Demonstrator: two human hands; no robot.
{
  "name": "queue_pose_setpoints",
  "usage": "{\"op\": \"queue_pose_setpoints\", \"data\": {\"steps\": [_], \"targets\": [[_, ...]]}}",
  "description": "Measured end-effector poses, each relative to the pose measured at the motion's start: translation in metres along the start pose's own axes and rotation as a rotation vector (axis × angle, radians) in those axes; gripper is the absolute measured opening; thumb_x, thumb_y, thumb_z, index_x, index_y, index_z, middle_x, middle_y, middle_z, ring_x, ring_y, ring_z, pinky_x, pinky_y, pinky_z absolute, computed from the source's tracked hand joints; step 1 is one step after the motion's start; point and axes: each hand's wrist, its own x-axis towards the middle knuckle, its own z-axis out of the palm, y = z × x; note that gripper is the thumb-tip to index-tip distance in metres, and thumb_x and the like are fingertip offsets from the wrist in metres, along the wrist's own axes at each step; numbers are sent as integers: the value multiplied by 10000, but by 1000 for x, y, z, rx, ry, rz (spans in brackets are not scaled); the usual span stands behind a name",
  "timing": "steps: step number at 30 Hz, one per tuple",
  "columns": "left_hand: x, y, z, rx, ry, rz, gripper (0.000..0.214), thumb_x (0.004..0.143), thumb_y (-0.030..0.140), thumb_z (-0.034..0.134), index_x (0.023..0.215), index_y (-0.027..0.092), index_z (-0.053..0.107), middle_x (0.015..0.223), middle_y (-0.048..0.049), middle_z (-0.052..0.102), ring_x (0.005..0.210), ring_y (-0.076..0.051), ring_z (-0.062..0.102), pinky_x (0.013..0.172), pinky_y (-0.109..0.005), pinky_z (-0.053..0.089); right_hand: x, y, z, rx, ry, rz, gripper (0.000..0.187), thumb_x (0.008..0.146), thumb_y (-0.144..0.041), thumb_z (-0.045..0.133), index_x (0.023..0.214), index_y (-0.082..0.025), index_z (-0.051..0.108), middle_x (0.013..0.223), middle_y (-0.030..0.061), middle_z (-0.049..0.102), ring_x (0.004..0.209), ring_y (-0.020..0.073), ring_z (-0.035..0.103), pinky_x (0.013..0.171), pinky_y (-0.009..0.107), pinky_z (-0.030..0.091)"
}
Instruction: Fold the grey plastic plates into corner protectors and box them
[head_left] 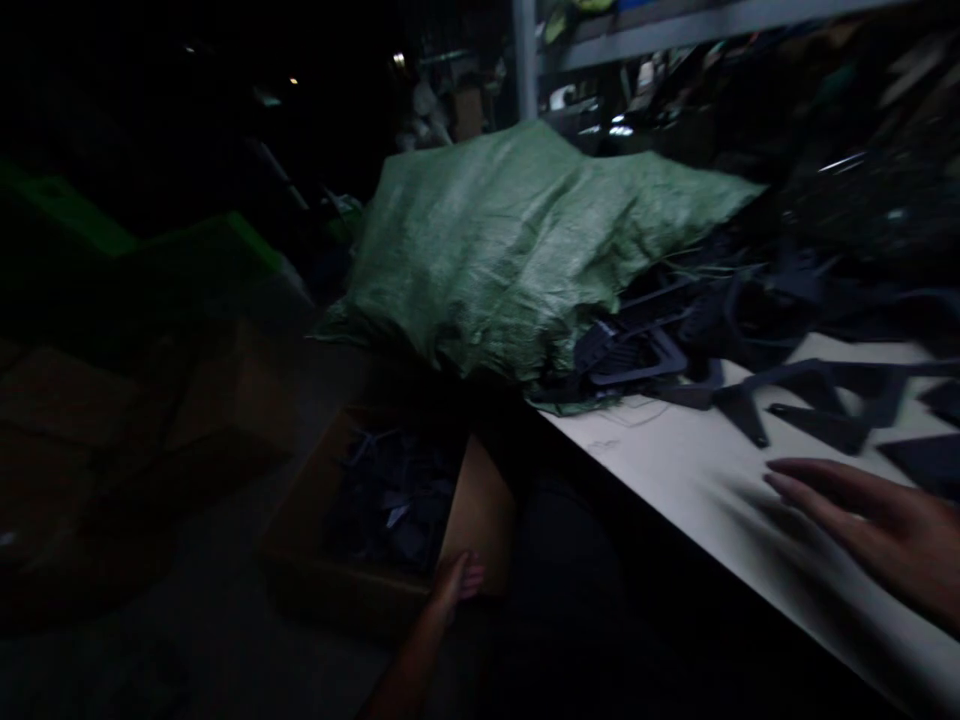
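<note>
My left hand (pixel 457 577) is low down, at the near right corner of an open cardboard box (pixel 480 500). Its fingers look apart with nothing in them; whether they touch the cardboard is hard to see in the dim light. Inside the box lies a heap of dark angular parts (pixel 397 500). Over the white tabletop (pixel 652 470) my right hand (pixel 874 525) is open and holds nothing, fingers stretched to the left. Just beyond it lie several flat black bracket-like pieces (pixel 817 420).
A large green woven sack (pixel 495 250) rests at the table's far end, with black parts (pixel 637 340) spilling from its mouth. Metal shelving (pixel 526 60) stands behind. More cardboard boxes (pixel 232 400) sit on the dark floor at left.
</note>
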Motion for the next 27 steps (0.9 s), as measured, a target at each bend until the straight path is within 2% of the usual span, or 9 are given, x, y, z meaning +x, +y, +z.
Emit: {"op": "queue_pose_setpoints", "data": {"steps": [1, 2, 3, 5, 7, 12, 17, 22, 27], "targets": [[-1, 8, 3, 38, -12, 31, 376, 762, 528, 754, 837, 167, 684, 723, -76, 748, 637, -220, 694, 645, -333, 507, 5, -4, -7, -5, -78, 45, 451, 917, -681, 589, 1122, -326, 778, 1112, 135, 785, 943, 320, 760, 764, 437, 601], [-2, 17, 7, 66, -27, 70, 409, 679, 559, 788, 801, 186, 670, 697, -67, 742, 610, -222, 685, 623, -326, 489, 10, -6, -12, -27, -45, 58, 514, 898, -704, 574, 1126, -286, 768, 1040, 135, 791, 831, 314, 758, 688, 434, 595], [-3, 26, 11, 86, -44, 111, 454, 587, 585, 818, 768, 201, 658, 688, -64, 743, 604, -229, 685, 617, -327, 482, 15, -7, -16, -74, -36, 61, 554, 902, -705, 565, 1170, -257, 751, 1028, 135, 787, 792, 309, 751, 695, 441, 594], [-9, 45, 21, 101, -83, 203, 549, 445, 632, 843, 758, 215, 670, 715, -68, 759, 647, -248, 707, 643, -340, 494, 23, -3, -20, -177, 19, 36, 578, 925, -674, 541, 1231, -217, 718, 1080, 147, 768, 827, 315, 743, 739, 453, 590], [-22, 63, 31, 103, -121, 296, 618, 394, 672, 846, 781, 211, 705, 777, -91, 783, 729, -276, 736, 695, -361, 523, 29, 5, -19, -273, 70, 6, 565, 947, -630, 520, 1291, -212, 684, 1215, 160, 726, 958, 344, 730, 807, 475, 583], [-62, 104, 58, 133, -203, 501, 669, 555, 738, 806, 926, 182, 775, 982, -139, 811, 909, -312, 757, 837, -395, 555, 44, 26, 3, -391, 108, -32, 534, 968, -537, 512, 1340, -178, 644, 1350, 196, 653, 1167, 400, 657, 931, 519, 547], [-110, 133, 89, 253, -333, 685, 596, 768, 727, 706, 1025, 195, 788, 1078, -138, 803, 1008, -331, 740, 945, -438, 539, 57, 28, 39, -318, 123, 28, 504, 949, -426, 543, 1313, -97, 658, 1306, 225, 676, 1183, 409, 644, 989, 553, 530], [-154, 153, 129, 284, -453, 643, 635, 765, 775, 671, 1031, 212, 792, 1101, -142, 799, 1004, -349, 745, 928, -456, 554, 56, 22, 65, -247, 199, 12, 389, 1008, -300, 457, 1269, -117, 680, 1222, 198, 709, 1154, 353, 654, 1030, 504, 521], [-181, 176, 174, 412, -576, 687, 561, 820, 714, 662, 1079, 232, 787, 1175, -125, 780, 1020, -327, 738, 933, -421, 554, 34, 20, 67, -148, 201, -89, 322, 1022, -251, 468, 1244, -187, 693, 1142, 129, 729, 1083, 298, 671, 1019, 458, 536]]}}
